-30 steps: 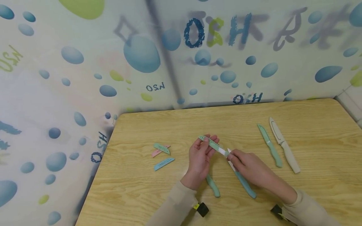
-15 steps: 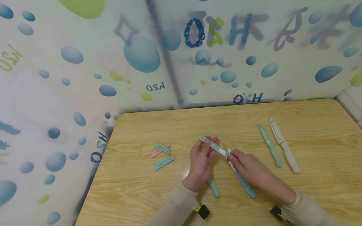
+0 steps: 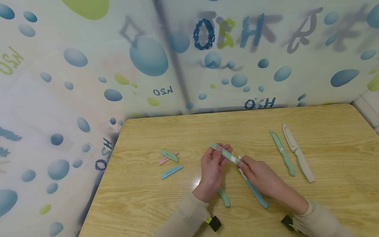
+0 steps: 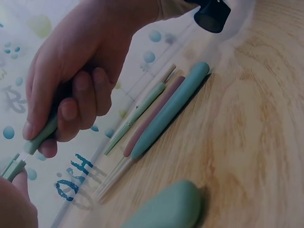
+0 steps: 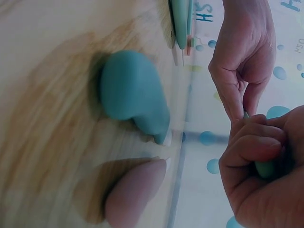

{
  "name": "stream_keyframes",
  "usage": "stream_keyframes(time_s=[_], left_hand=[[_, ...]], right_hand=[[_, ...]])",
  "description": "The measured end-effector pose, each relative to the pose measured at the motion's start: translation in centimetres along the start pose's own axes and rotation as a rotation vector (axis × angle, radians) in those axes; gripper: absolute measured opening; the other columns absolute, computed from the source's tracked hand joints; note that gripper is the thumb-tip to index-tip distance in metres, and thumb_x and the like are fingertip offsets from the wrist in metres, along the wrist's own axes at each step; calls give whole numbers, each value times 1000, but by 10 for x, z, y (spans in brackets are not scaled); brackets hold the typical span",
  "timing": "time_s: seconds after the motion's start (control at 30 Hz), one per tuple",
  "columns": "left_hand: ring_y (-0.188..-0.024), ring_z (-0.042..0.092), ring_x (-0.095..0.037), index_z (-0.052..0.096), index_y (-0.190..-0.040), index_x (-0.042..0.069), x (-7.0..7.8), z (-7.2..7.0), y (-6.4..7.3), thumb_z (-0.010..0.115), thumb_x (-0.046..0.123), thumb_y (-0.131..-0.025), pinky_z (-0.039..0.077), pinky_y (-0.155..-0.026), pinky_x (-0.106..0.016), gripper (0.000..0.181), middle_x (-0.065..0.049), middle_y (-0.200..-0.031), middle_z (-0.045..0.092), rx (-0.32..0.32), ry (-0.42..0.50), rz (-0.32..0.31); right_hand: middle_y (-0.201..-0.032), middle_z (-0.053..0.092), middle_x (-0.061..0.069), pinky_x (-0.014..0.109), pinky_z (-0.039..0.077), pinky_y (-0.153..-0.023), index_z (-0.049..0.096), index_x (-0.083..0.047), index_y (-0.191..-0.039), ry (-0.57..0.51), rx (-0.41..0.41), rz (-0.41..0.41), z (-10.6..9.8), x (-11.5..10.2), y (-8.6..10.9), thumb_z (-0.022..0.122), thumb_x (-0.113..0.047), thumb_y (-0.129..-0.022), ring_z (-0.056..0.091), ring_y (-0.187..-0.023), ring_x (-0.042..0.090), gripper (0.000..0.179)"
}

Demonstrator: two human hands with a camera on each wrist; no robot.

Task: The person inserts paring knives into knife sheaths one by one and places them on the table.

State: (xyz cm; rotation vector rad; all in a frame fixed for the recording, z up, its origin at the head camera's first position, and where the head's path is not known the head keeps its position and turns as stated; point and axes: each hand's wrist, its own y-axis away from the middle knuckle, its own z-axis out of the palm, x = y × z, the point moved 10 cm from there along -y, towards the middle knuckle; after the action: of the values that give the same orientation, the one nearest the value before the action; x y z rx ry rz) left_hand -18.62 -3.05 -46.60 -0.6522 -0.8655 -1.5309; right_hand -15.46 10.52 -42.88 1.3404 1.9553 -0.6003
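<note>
My left hand [image 3: 212, 169] pinches a green blade sheath [image 3: 227, 154] between thumb and fingers. The right hand [image 3: 262, 173] grips the green handle of a small knife [image 4: 43, 133]. Part of its white blade is inside the sheath; a short white stretch [image 3: 234, 159] shows between sheath and handle. Both hands are raised above the table. Below the right hand lies a blue-handled knife [image 3: 257, 193] with a bare white blade, and beside it a pink-handled knife [image 4: 154, 116], hidden in the head view. A green knife handle [image 3: 224, 197] shows beside the left wrist.
On the wooden table [image 3: 133, 200] at left lie a green sheath [image 3: 170, 155] across a pink sheath [image 3: 164, 160], and a blue sheath [image 3: 172, 172]. At right are a sheathed green knife [image 3: 283, 153] and a beige knife [image 3: 298, 153]. A patterned wall [image 3: 189, 65] stands behind.
The left hand has shifted slightly right, towards the right hand, with the sheath. Less white blade shows between sheath and handle. The right hand has barely moved.
</note>
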Motion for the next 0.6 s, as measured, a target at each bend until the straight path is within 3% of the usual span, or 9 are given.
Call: stream_keyframes(time_s=[0.6], left_hand=[[-115,70,-27,51,-131,-11,-8,1,2,53,16,-110,57,-100,-35,34,-15,-120,71,-3,-8,-20]], right_hand=[[-65,41,-8,22,34,-46,58,-10,-94,12,14,-17,2,-2,-4,49,-20,-112,35,-52,5,22]])
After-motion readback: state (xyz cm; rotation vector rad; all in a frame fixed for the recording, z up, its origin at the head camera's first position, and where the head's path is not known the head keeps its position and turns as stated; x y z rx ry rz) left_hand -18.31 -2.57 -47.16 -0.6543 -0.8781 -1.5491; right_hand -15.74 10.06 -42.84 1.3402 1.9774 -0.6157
